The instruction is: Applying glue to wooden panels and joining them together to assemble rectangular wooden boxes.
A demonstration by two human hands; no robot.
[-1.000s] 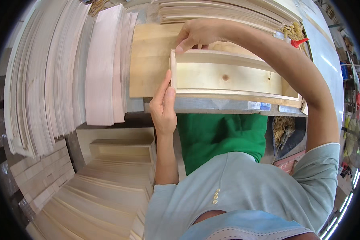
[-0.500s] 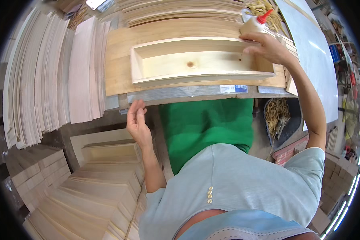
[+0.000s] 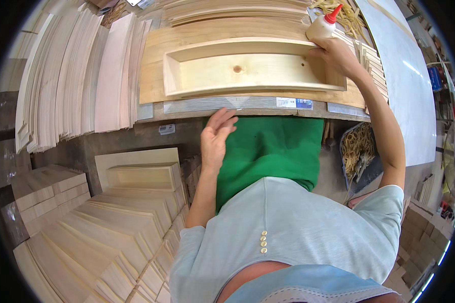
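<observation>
A long, shallow wooden box [image 3: 207,74] lies open side up on a wide wooden board [image 3: 154,63] on the bench. My right hand [image 3: 338,58] is at its far right corner, fingers closed on the rim there; the thumb is largely hidden. Just beyond those fingertips stands a white squeeze bottle [image 3: 320,29] with a red nozzle cap. My left hand [image 3: 217,141] hangs in front of the bench edge, holding nothing, its fingers apart and slightly bent.
Stacked thin wooden slats [image 3: 60,76] stand at the left, and more slats [image 3: 232,12] lie behind the board. Finished-looking boxes [image 3: 141,177] are piled at lower left. A dark bin [image 3: 356,156] of wood shavings sits below the bench's right end. A pale sheet [image 3: 404,81] extends rightward.
My left hand has moved right along the bench front. My right hand has closed at the box's far right corner, and the box has shifted slightly left on the board.
</observation>
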